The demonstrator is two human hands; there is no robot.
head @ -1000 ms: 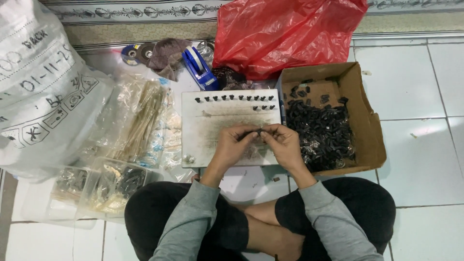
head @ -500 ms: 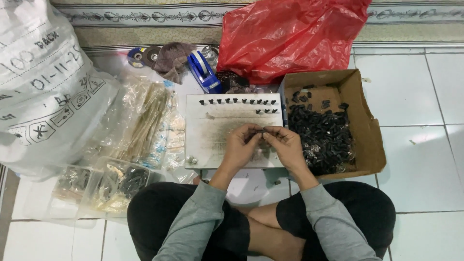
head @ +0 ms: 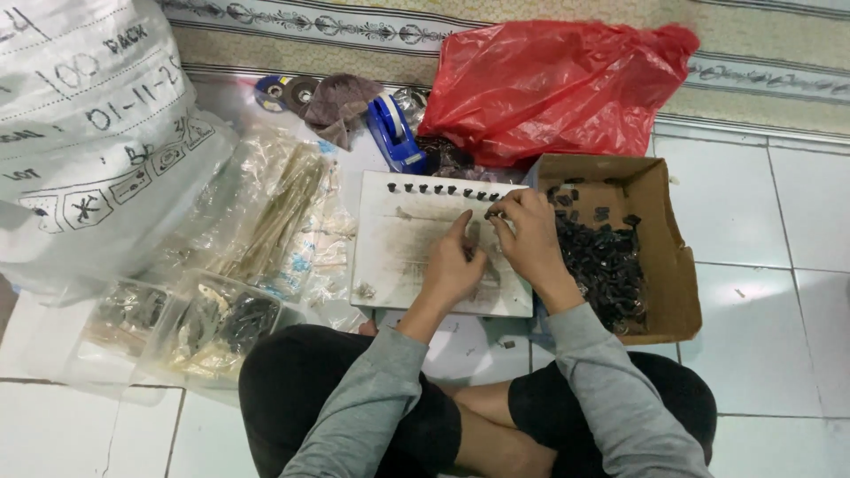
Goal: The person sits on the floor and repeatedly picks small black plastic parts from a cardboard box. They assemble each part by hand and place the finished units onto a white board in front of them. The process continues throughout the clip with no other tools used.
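White tiled floor | both hands over board | right hand grip pinching small black part | left hand grip unclear | box just right

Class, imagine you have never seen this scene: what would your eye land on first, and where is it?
Probably the bright red plastic bag at the top, behind the cardboard box of small black parts. Next, the left hand and right hand meeting over the white board at centre, with a big white sack far left.
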